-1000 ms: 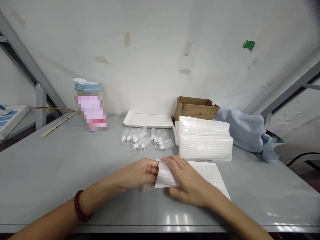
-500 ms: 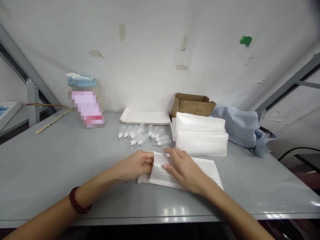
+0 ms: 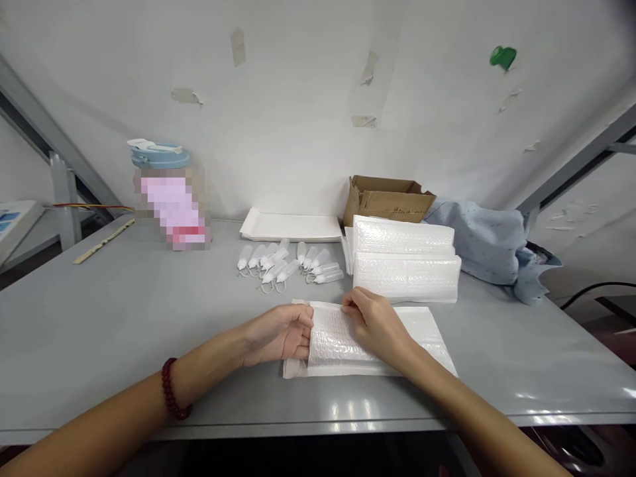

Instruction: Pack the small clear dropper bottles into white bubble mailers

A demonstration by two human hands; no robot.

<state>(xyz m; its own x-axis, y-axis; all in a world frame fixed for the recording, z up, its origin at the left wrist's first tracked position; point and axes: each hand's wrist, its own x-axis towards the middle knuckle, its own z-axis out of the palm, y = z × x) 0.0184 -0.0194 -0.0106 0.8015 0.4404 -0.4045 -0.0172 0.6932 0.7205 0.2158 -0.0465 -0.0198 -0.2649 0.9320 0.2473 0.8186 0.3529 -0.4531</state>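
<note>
A white bubble mailer lies flat on the grey table, its mouth facing left and its flap spread under my left hand. My left hand has its palm turned up and fingers loosely bent. Its fingertips reach into the mailer's mouth and are partly hidden there; no object shows in the palm. With fingers closed at the mailer's upper edge, my right hand pinches it and rests on the bubbled surface. Just beyond the mailer lie several small clear squeeze bottles with white tips and attached caps.
Folded bubble mailers stand behind my right hand, before an open cardboard box. A stack of flat white mailers lies near the wall. Blue cloth is at right; a blue-lidded container and wooden strip are at left.
My right hand has gone from lying spread on the mailer to a pinch at its upper edge. My left palm has turned further upward at the mouth. The view has shifted slightly.
</note>
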